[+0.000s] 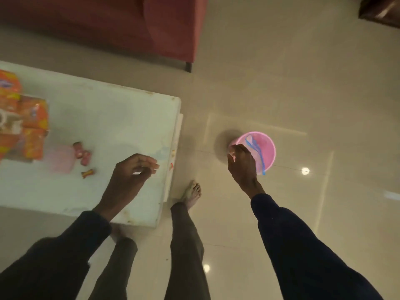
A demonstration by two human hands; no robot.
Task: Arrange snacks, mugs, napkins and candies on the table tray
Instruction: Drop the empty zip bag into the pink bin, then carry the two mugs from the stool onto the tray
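Observation:
My left hand hovers over the right part of the white table, fingers loosely curled with nothing visible in them. To its left lie small wrapped candies, a single candy and a pale pink napkin. Orange snack packets are stacked at the table's left edge. My right hand is out over the floor with bunched fingers at the left rim of a pink bucket. Whether it grips the rim or holds something small is unclear.
The pink bucket, with a blue handle, stands on the glossy tiled floor right of the table. A red sofa is behind the table. My bare foot and legs are close to the table's right corner.

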